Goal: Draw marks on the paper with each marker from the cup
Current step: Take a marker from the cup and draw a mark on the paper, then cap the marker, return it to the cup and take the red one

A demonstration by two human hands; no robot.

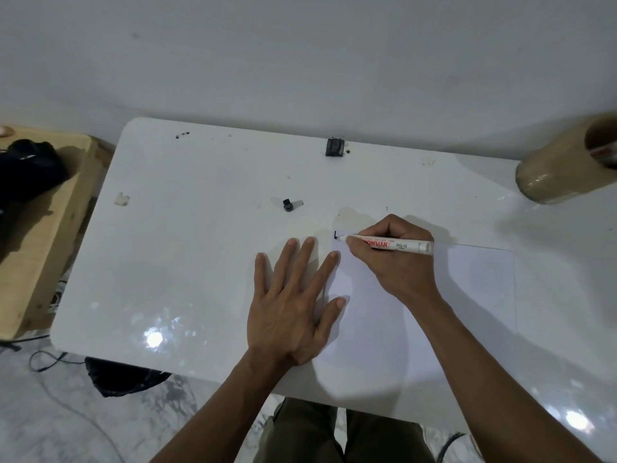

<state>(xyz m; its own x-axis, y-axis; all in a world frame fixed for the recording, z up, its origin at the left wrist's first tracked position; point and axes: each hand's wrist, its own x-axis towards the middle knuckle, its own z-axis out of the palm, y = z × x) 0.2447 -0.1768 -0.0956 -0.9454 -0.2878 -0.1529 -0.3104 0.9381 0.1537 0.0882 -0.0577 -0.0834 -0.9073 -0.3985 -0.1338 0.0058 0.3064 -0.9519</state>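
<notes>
Your right hand (397,262) pinches the light, rigid marker (389,243) near its tip; left hand (293,302), flat and empty, pins the flimsy paper (467,295).

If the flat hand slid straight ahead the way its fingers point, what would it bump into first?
The left hand lies flat, fingers pointing toward the table's far edge. Straight ahead looks like bare table. The small black cap stands roughly in that line, so it would probably be met first, though it might pass just beside it.

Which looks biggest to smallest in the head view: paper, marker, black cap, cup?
1. paper
2. cup, cut off by the frame edge, so its full size is unsure
3. marker
4. black cap
</notes>
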